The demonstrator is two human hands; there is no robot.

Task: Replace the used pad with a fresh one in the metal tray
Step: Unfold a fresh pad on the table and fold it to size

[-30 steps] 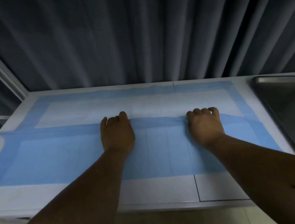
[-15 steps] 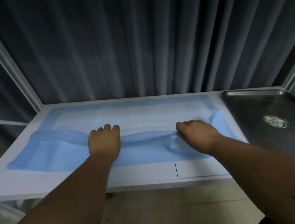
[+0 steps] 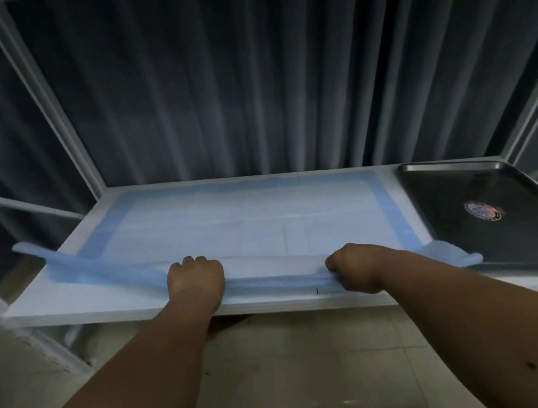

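Curled tight, both: left hand [image 3: 195, 277] and right hand [image 3: 352, 267] gripping the bunched near edge of the blue pad [image 3: 245, 221]. Beyond the knuckles, flat across the white table [image 3: 51, 310]. Past the right fist, a loose corner lapping onto the metal tray [image 3: 520, 230], round sticker [image 3: 482, 210] inside. Behind, dark curtain [image 3: 242, 76].
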